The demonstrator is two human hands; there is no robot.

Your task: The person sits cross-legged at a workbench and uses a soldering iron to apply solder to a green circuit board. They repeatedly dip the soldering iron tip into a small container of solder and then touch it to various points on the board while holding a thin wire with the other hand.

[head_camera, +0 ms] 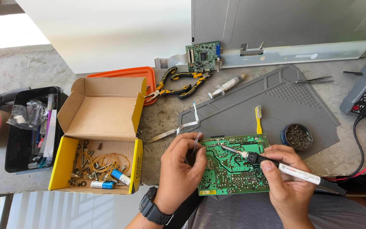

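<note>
Green fibreglass circuit board (234, 165), solder side up, lies at the near edge of the grey silicone work mat (276, 93), just in front of the person's body. Left hand (178, 169) grips the board's left edge, fingers curled and pressed together, pinching a thin loop of silvery solder wire (196, 142) at the fingertips. Right hand (286, 182) holds a black-and-white pen-shaped soldering iron (293, 170) like a pencil, thumb and fingers closed round the grip, metal tip resting on the upper left of the board.

Board looks light, stiff and thin, likely fragile at the joints; best held by bare edges, not the tracks. Iron tip presumably hot, so grip only the insulated handle. Wire looks soft and bends easily.

Hidden or unclear: board's component side faces down; its left edge sits under the left hand. Exact joint under the tip is too small to tell. Iron's cable runs off frame right. Yellow toothbrush (258, 118) and round tin of brass tip cleaner (297, 136) lie on the mat beyond; open yellow cardboard box (100, 140) of screws and batteries stands well left.
</note>
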